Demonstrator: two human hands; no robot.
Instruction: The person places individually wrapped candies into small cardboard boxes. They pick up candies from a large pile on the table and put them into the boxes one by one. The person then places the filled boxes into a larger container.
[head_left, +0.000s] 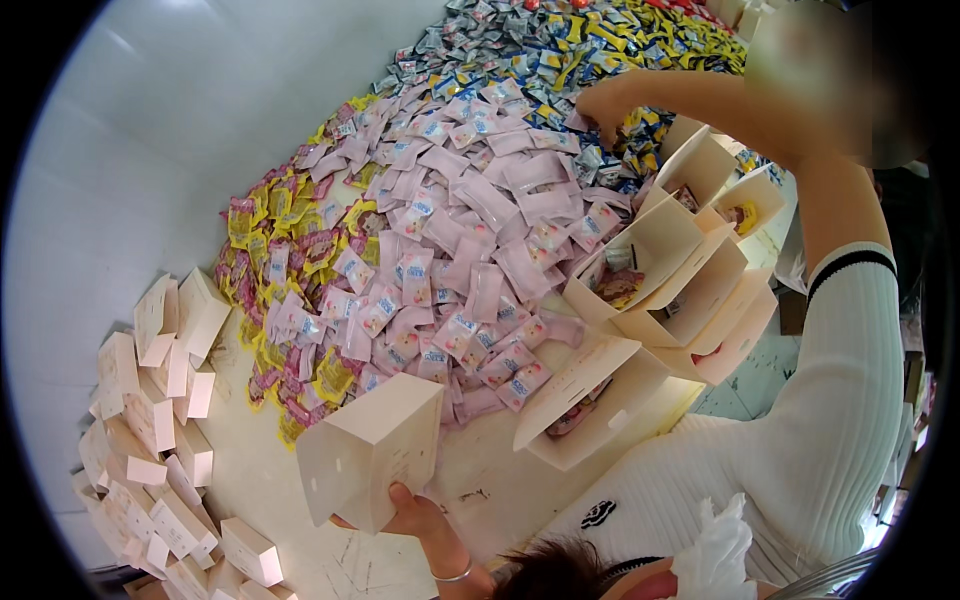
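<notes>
My left hand (416, 514) grips a pale pink cardboard box (409, 457) by its near lower edge, thumb on the side wall. A slotted flap stands out on the box's left. My right hand (609, 112) reaches across to where a heap of pale pink packets (480, 199) meets a heap of blue and yellow packets (637, 52). Its curled fingers hold a pale pink packet (576, 121), partly hidden. Nearest my body, an open box (619, 420) contains a few wrapped packets. Several more open boxes (660, 255) stand behind it, some with packets inside.
Folded pale pink boxes (161, 450) are piled along the table's left side. Yellow and pink packets (289, 217) spread left of the pale pink heap, and silver-grey packets (457, 37) lie at the back. A grey-white wall (165, 135) borders the pale tabletop (337, 559).
</notes>
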